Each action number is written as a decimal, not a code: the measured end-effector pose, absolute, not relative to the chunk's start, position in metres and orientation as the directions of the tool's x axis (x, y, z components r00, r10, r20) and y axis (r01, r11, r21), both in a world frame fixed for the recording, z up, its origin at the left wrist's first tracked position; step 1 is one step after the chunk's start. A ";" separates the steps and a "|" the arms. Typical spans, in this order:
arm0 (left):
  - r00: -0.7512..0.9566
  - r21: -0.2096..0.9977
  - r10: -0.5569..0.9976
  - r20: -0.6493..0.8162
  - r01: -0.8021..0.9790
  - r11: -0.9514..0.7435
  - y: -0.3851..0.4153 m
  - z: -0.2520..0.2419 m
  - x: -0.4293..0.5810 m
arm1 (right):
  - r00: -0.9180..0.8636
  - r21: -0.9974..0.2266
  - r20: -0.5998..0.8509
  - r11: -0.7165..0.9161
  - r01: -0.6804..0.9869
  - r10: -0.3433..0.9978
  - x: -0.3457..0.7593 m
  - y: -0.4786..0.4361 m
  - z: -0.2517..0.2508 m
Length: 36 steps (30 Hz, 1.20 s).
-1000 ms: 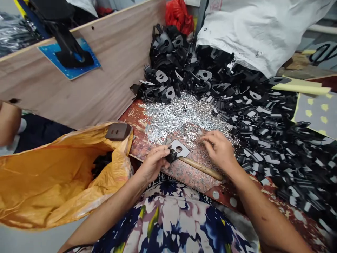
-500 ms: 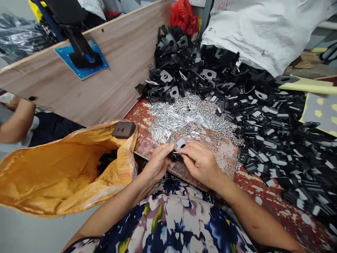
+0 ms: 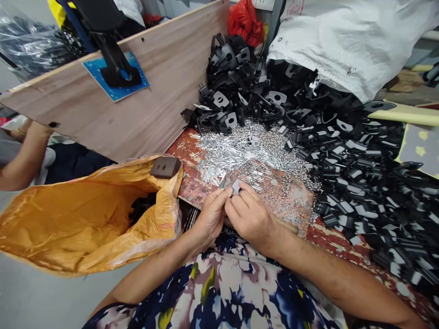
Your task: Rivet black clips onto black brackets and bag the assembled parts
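Grey-faced black plastic piece (image 3: 236, 186) sits between both hands, near the front edge of the worktop, mostly covered by fingers. The left hand (image 3: 213, 214) pinches it narrowly between thumb and fingers from the left. The right hand (image 3: 252, 215) is curled closed around its right side, forefinger on the grey face; whether it also grips something small cannot be told.

Beneath and beyond the hands, a speckled pinkish slab (image 3: 297, 194) lies along the front edge of the red, paint-worn worktop (image 3: 331, 237). A rounded wooden handle (image 3: 287, 225) juts from behind the right wrist toward the slab's right edge. Just past the fingertips, a loose pile of thin silvery metal pins (image 3: 233, 148) narrows the room forward; rightward, the slab's face leaves more space.

Farther out, a dense heap of small black plastic parts (image 3: 353, 183) fills the worktop's right side, and larger black holed parts (image 3: 221, 98) crowd its far edge. Off the left edge, an open orange-yellow sack (image 3: 68, 228) gapes, a brown block (image 3: 166, 167) on its rim. An upright pale plywood board (image 3: 154, 105) bounds the far left.
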<state>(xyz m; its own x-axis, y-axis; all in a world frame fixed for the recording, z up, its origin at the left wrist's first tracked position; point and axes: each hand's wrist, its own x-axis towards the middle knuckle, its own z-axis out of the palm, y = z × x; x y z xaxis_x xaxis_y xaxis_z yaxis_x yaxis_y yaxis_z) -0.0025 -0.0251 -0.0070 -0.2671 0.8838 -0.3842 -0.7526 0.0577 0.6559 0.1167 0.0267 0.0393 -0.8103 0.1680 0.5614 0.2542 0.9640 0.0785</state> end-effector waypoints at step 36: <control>-0.448 0.955 0.876 -0.181 0.134 0.266 -0.099 -0.051 -0.058 | -0.784 -0.268 -0.032 0.750 0.605 0.621 0.206 0.032 -0.017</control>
<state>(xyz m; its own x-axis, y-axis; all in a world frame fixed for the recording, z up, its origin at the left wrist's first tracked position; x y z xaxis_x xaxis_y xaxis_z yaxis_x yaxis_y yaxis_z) -0.0576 -0.0986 -0.0506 -0.4477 0.8757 -0.1811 0.1341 0.2660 0.9546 0.2056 0.0319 -0.0173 -0.7835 0.6206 -0.0318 0.6048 0.7499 -0.2680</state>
